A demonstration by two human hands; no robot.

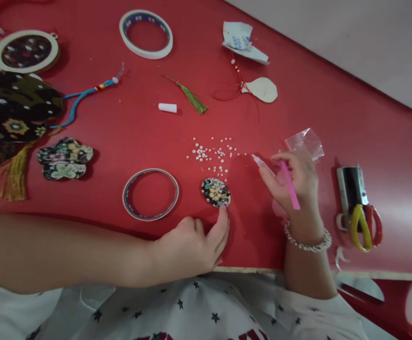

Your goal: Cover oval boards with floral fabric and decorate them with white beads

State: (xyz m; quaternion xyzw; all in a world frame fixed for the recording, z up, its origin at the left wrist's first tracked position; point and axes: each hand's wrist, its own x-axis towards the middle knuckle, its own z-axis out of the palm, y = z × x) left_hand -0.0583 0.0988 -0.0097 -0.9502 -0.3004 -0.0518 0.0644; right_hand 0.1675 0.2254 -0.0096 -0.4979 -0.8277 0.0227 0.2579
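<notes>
A small oval piece with a dark floral pattern (pixel 215 191) lies flat near the table's front edge. My left hand (pixel 195 243) touches its lower right rim with a fingertip, the other fingers curled beneath. To the right, my right hand (pixel 294 182) is closed around a small white-tipped tube (pixel 261 164), its nozzle pointing up and left, and a pink stick (pixel 290 185) also sits in its grip. Small white beads (pixel 201 152) are scattered just above the oval piece, between the two hands.
Tape rolls (pixel 150 194) (pixel 145 34) lie left of centre. Scissors (pixel 362 226) rest at right, beside a clear plastic bag (pixel 307 142). A white cap (pixel 167 107), green tassel (pixel 192 97), flower-shaped piece (pixel 65 159) and patterned pouch (pixel 18 108) lie farther off.
</notes>
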